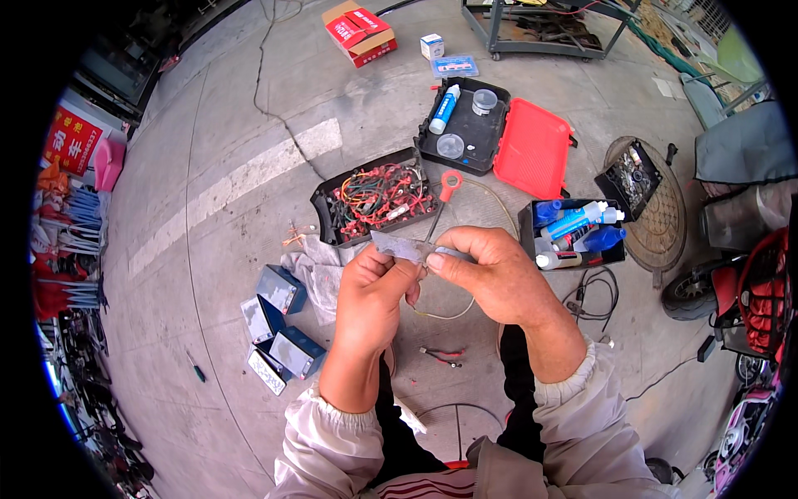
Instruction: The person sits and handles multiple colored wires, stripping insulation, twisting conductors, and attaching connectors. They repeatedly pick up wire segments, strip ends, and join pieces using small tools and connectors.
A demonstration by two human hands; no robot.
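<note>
In front of my body, both hands are raised and close together over the floor. Pinched between the fingers of my left hand [366,293] and my right hand [500,270] is a thin grey sheet-like piece [397,247]; its exact kind I cannot make out. One pointed end sticks out above the left fingers, and the right thumb presses on its other side. A red-handled tool [450,185] with a narrow shaft lies just beyond the hands. Below them on the concrete rest pliers [440,357]. A pale thin cable [465,310] curves behind the right hand.
Beyond my hands are a black tray of tangled wires [345,224] and a black case with red lid [532,145]. A bin of bottles [573,223] stands right. Left lie a grey rag [320,270], several battery-like blocks [283,289] and a screwdriver [197,369].
</note>
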